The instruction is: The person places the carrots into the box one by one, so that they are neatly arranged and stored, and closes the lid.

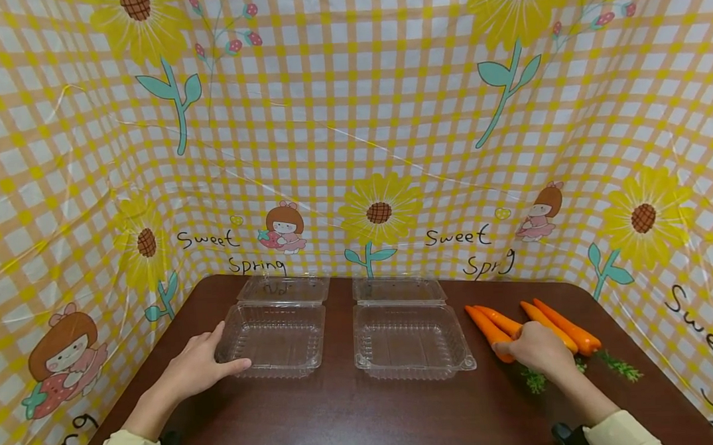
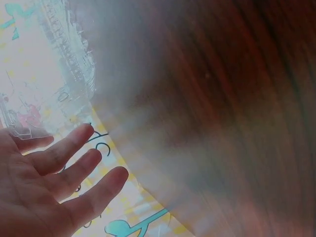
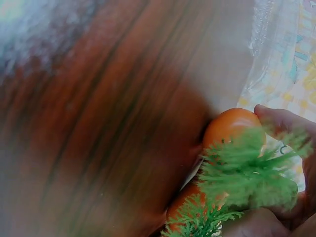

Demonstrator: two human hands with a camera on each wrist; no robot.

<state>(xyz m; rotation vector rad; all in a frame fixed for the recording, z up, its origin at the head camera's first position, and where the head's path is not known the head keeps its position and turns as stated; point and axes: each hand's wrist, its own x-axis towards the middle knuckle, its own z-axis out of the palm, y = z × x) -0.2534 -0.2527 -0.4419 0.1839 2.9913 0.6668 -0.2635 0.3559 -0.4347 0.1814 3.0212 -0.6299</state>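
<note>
Four smooth, glossy orange carrots taper toward the far side of the table, at the right. The leftmost carrot (image 1: 485, 330) sits in the right hand (image 1: 541, 347), pinched near its thick end between the thumb and curled fingers; beside it lies the second carrot (image 1: 499, 320). Just right of that hand, the other pair of carrots (image 1: 578, 333) lies close together, with feathery green fronds (image 1: 621, 367) at the thick ends.

A strip of wood-grained brown tabletop (image 1: 371, 414) separates the carrots from the right container (image 1: 411, 373), a boxy shell of thin, clear, ribbed plastic, its hinged lid folded back toward the table's far edge. A similar gap divides it from the matching left container (image 1: 273, 372), also open. The left hand (image 1: 198, 362) is spread at that container's left side, thumb by the front corner; whether it touches, I cannot tell. Checked, crinkled sheeting (image 1: 387, 115) rises behind.
</note>
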